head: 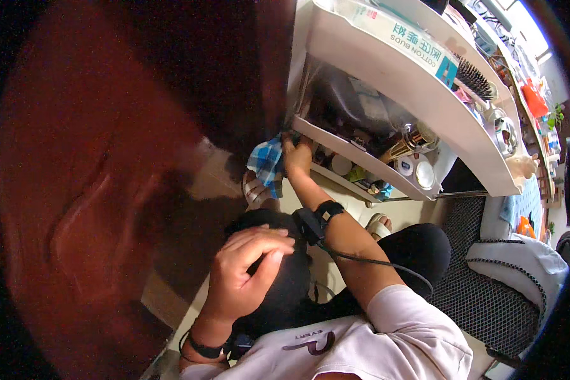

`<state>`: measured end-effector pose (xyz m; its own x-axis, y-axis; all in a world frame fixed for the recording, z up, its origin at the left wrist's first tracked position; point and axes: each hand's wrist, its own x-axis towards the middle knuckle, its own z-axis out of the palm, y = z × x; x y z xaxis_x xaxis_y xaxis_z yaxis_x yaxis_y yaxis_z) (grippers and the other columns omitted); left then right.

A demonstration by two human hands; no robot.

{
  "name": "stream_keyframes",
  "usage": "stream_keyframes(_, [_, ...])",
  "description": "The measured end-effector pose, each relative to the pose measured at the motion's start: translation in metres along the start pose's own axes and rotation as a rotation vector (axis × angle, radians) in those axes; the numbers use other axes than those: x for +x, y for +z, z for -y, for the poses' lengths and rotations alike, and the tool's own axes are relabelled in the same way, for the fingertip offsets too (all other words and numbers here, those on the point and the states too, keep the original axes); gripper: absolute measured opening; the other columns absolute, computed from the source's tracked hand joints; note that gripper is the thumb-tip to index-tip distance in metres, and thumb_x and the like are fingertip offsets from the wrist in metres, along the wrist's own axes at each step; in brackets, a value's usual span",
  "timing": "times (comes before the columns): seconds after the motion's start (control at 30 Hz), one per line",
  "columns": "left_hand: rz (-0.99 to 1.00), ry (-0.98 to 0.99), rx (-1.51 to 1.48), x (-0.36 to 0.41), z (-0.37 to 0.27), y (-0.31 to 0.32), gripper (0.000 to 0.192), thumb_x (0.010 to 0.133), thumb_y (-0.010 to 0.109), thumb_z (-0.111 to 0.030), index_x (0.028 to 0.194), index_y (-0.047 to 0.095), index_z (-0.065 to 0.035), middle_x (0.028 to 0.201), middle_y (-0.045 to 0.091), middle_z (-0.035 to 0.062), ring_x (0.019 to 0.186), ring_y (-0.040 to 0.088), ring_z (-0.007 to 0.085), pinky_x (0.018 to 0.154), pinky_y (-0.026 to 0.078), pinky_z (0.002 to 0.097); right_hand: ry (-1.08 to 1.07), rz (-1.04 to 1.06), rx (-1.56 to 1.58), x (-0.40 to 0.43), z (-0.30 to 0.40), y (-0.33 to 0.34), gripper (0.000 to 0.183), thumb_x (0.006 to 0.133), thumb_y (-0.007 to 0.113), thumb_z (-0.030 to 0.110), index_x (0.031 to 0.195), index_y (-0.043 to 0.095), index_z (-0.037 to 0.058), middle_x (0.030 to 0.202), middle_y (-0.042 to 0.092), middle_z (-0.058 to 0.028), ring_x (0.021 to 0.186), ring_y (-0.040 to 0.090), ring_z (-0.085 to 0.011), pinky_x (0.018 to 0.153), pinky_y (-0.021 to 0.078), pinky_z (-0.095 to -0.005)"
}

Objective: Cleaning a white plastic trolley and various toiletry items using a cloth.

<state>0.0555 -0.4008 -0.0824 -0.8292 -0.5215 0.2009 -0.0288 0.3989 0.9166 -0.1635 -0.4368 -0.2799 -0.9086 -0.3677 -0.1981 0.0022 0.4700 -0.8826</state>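
Note:
My right hand [298, 154] reaches down to the near end of a white tiered storage cart [365, 164], beside its middle tray. A blue-and-white checked cloth [267, 161] hangs from this hand, bunched at the fingers. The fingertips are partly hidden in shadow at the cart's edge. Over my black-clad thigh, my left hand [249, 266] is held with its fingers loosely curved and thumb apart, holding nothing. In the middle tray lie a gold-capped bottle [406, 142], round white-lidded jars [424, 173] and a dark, shiny item [339, 97].
Reddish-brown wood furniture [90, 213] fills the left side. On the cart's top tray are a cotton buds box [399, 40] and a hairbrush [475, 80]. A black mesh chair or seat [484, 294] stands at right. A cable [384, 261] runs from my right forearm band.

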Motion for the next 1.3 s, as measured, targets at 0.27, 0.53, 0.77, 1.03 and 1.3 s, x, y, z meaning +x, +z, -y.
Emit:
stream_keyframes(0.27, [0.047,-0.162,-0.27,0.016,0.025,0.002,0.015,0.09,0.052,-0.005,0.089,0.066,0.0,0.1,0.07,0.0141,0.104,0.064,0.0277,0.096,0.045,0.0394,-0.155,0.264,-0.599,0.061,-0.147,0.035,0.055,0.09,0.057,0.034,0.134,0.046,0.0032,0.137,0.047,-0.0221,0.12,0.048,-0.043,0.102,0.0402,-0.0434])
stream_keyframes(0.53, [0.064,-0.248,-0.329,0.024,0.029,0.002,0.017,0.089,0.049,-0.003,0.092,0.066,0.0006,0.104,0.069,0.0144,0.107,0.062,0.0268,0.098,0.043,0.0376,0.004,0.312,-0.558,0.072,-0.178,0.037,0.062,0.089,0.059,0.033,0.139,0.039,0.0041,0.139,0.044,-0.0228,0.122,0.05,-0.0378,0.101,0.0413,-0.0441])
stream_keyframes(0.77, [-0.03,-0.248,-0.344,0.001,0.035,-0.008,0.021,0.093,0.047,-0.009,0.092,0.065,0.0018,0.104,0.069,0.0155,0.108,0.061,0.0278,0.099,0.042,0.0385,-0.096,-0.286,0.361,0.009,-0.055,0.015,0.061,0.091,0.059,0.027,0.14,0.034,0.0014,0.138,0.043,-0.0243,0.129,0.04,-0.0372,0.108,0.0293,-0.0385])
stream_keyframes(1.03, [-0.025,-0.242,-0.332,0.002,0.033,-0.006,0.022,0.093,0.046,-0.009,0.092,0.065,0.0027,0.104,0.068,0.0167,0.107,0.061,0.0278,0.098,0.043,0.0385,-0.326,0.085,-0.143,0.014,-0.059,0.015,0.047,0.085,0.059,0.025,0.125,0.051,0.0021,0.091,0.063,-0.033,0.09,0.062,-0.0467,0.089,0.0469,-0.0536])
stream_keyframes(1.3, [-0.025,-0.302,-0.336,0.006,0.042,0.0,0.024,0.091,0.043,-0.01,0.093,0.063,0.0033,0.105,0.068,0.0182,0.106,0.061,0.0283,0.1,0.041,0.0401,-0.252,0.073,-0.458,0.042,-0.099,0.026,0.066,0.072,0.068,0.02,0.132,0.045,0.0041,0.124,0.052,-0.0273,0.115,0.048,-0.0462,0.099,0.04,-0.0471])
